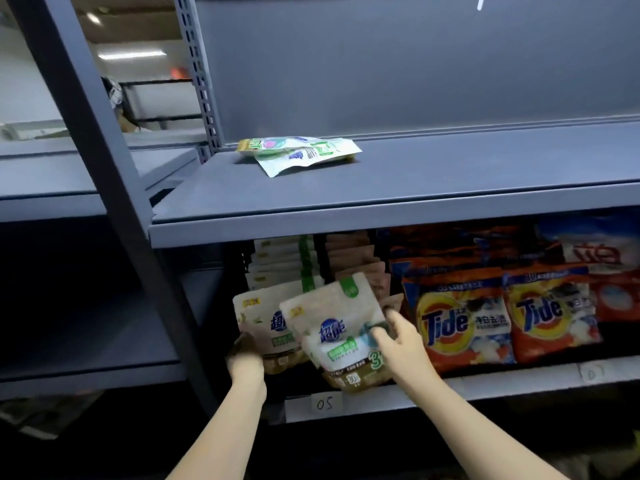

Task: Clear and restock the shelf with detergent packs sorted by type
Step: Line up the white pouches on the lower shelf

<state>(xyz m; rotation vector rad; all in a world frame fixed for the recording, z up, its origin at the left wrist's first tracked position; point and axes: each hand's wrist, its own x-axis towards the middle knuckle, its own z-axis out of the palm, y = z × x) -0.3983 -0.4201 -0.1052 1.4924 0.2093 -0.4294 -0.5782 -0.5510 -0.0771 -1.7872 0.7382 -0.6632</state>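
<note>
**Two packs gripped at the lower shelf, two already up top**

Reached into the lower shelf (346, 403), centre of the frame, with both hands at once. Left hand (246, 358) closed on the bottom corner of the left pack (263, 320); right hand (398, 336) curled round the right edge of the front pack (336, 332), thumb across its face. Front pack tilted clockwise and overlapping the left one, its base hanging past the shelf lip just above the "05" label (325, 403). Tilted that way, by the look of it, because pulled free from one side only, the other hand being busy with its neighbour.

Behind those two, a row (277, 265) of the same white-and-green packs stood on edge, filed front to back; beside it a brown row (356, 258), likewise upright. Further right in the frame, Tide bags (464, 320) stacked face-out, with a red-and-white bag (609, 282) at the far right edge. Sorted by type already, apparently, on that level.

On the upper shelf (415, 174), two green packs (301, 150) lay flat, one partly over the other, near the left post. Probably parked there as a holding spot during clearing. Rest of that shelf bare, backboard grey.

Contents of the dark bays at lower left too dim to tell.
</note>
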